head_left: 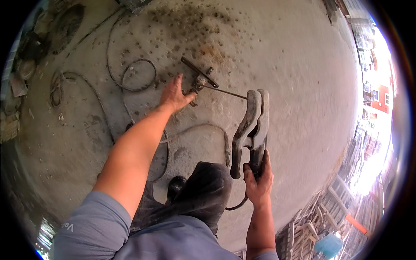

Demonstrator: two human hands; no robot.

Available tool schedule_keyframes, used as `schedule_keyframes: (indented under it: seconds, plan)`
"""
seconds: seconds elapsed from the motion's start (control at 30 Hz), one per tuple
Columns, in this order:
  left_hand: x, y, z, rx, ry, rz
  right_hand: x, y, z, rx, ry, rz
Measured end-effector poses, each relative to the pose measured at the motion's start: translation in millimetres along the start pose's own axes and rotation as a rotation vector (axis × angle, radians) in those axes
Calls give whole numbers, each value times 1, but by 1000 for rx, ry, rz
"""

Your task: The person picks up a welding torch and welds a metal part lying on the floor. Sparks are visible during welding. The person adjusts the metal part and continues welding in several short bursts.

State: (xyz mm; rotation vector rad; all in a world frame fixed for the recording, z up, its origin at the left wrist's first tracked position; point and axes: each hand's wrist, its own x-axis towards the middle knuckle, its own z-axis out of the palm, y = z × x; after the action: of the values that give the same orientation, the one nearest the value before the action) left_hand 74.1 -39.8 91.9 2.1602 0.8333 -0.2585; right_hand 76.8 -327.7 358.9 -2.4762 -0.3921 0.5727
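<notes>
My right hand (260, 185) is closed around the dark handle of a welding electrode holder (259, 123), whose worn grey jaws point away from me. A thin welding rod (227, 92) runs leftward from the jaws, its far end close to a small rusty metal piece (200, 82) with a flat bar across it. Beside that piece my left hand (174, 96) is stretched out, fingers and thumb apart. Its thumb is right by the metal; whether it touches cannot be made out.
Dark cable (138, 89) lies in loops on the stained concrete floor (303, 86), left of my arm. My bent knee (212, 177) is just below the work. Stacked metal frames (320, 212) and a blue container (328, 246) stand at the lower right. Clutter lines the left edge.
</notes>
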Motion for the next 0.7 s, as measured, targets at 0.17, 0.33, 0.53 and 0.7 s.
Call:
schedule_keyframes:
  seconds: [0.17,0.33,0.53,0.7]
  plan:
    - [-2,7,28,73,133,245,-3,1,0,37,-34,-26]
    - [0,36,28,13,217,350,-1,1,3,39,-23,11]
    - [5,38,33,2,218,350,-1,-5,5,-7,-42,15]
    - [4,44,31,-30,196,351,-3,-4,5,-20,-27,51]
